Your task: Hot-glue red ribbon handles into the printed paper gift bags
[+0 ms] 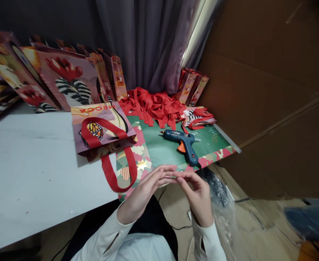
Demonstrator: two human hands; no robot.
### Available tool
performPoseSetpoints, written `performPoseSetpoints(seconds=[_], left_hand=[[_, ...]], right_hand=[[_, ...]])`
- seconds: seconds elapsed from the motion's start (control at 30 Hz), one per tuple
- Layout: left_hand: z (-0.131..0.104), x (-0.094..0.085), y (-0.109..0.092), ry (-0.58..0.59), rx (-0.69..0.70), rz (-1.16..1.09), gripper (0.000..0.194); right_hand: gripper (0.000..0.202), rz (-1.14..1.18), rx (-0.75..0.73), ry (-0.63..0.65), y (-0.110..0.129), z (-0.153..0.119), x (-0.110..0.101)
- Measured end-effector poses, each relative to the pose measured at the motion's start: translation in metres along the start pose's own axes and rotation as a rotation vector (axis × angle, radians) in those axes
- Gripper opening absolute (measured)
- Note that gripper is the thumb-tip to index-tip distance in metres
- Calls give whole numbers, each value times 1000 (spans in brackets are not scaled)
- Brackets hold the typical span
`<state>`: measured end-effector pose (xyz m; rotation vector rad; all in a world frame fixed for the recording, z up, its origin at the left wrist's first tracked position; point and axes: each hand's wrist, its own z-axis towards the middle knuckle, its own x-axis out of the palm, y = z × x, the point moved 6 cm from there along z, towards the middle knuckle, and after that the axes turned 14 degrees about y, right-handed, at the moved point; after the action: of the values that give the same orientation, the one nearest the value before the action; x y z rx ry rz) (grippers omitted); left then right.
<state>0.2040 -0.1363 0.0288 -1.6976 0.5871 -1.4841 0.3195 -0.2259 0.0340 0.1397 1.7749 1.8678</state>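
My left hand [147, 186] is over the table's front edge, its fingers stretched out flat. My right hand [198, 192] meets its fingertips, thumb and fingers pinched together; whatever may be between them is too small to tell. Just beyond my hands, a blue glue gun [185, 141] with an orange trigger lies on a green printed board [162, 145]. To the left, a patterned paper bag [102, 127] lies flat, with one red ribbon handle [94, 125] over its face and another red handle [112, 181] looped toward me.
A heap of red ribbons [156, 105] lies at the back, beside a flat bag bundle [198, 117]. Several bags [67, 79] stand at back left, others [192, 85] at back right. A large cardboard panel [270, 90] rises on the right. Clear plastic [224, 217] hangs below.
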Motion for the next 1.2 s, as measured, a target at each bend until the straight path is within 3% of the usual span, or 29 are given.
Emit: performPoseSetpoints(seconds=[0.13, 0.47, 0.6, 0.73, 0.83, 1.0, 1.2], left_hand=[[-1, 0, -2, -14, -17, 104, 37], [-3, -2, -14, -184, 11, 341, 31], [-3, -7, -8, -193, 16, 131, 33], [3, -6, 2, -59, 43, -290, 35], [5, -5, 5, -31, 49, -491, 34], [5, -2, 4, -33, 50, -611, 38], [5, -6, 4, -38, 52, -553, 37]], right_hand=[[14, -5, 8, 11, -1, 1, 0], [18, 10, 19, -40, 0, -6, -13], [16, 18, 20, -82, -6, -9, -11], [12, 40, -6, -115, -9, -10, -3], [9, 66, -26, -104, -8, -9, 5], [11, 85, -32, -95, -3, -7, 11], [21, 96, -35, -71, -2, -5, 8]])
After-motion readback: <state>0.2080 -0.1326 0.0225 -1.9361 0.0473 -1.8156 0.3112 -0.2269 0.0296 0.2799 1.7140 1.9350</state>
